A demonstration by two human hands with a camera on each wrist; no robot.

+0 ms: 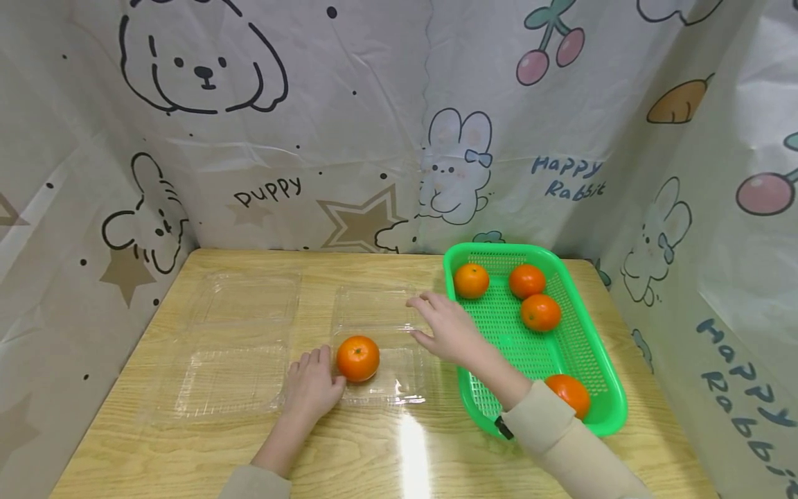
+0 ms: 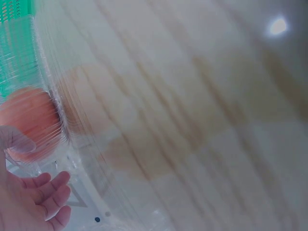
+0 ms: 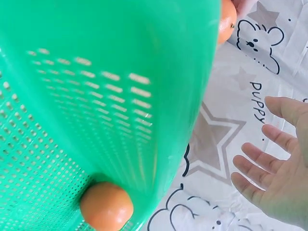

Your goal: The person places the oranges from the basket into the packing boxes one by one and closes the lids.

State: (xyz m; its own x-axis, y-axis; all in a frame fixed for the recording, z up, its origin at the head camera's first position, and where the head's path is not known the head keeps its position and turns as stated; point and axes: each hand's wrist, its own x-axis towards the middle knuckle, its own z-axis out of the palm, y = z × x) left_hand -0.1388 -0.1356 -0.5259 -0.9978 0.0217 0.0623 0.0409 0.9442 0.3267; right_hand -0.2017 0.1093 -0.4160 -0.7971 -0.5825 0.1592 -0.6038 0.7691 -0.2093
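A single orange (image 1: 358, 359) sits in the front left part of a small clear plastic clamshell container (image 1: 399, 371), whose lid (image 1: 373, 305) lies folded back behind it. My left hand (image 1: 312, 383) rests at the container's left side, close beside the orange, with its fingers relaxed. In the left wrist view, the left hand (image 2: 33, 192) shows loosely spread fingers below the orange (image 2: 33, 120). My right hand (image 1: 450, 328) is over the container's right side, fingers spread and holding nothing. The right wrist view shows the same right hand (image 3: 279, 166) apart from the green basket (image 3: 110, 33).
A green basket (image 1: 601, 346) on the right holds several oranges, among them a back left orange (image 1: 471, 281) and a front orange (image 1: 569, 395) partly hidden by the right sleeve. Another larger clear container (image 1: 233, 378) lies unfolded at left. Patterned cloth (image 1: 368, 125) surrounds the table.
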